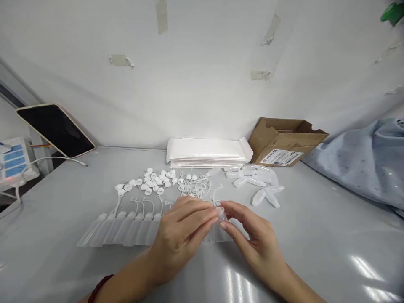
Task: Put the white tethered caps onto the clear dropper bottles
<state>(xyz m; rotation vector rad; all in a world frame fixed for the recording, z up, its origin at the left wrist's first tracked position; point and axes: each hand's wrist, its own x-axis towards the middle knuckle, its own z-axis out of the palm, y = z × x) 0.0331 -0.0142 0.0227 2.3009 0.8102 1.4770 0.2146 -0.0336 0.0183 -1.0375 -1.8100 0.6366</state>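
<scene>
Dark red woven band goes round the left wrist. The right hand holds a small clear plastic bottle narrowly between thumb and finger. The left hand's fingers pinch close together at its top; I cannot tell what is between them. Beside the hands lies a row of clear plastic bottles. Past it are little white plastic caps, then flat white packets and a brown cardboard box.
</scene>
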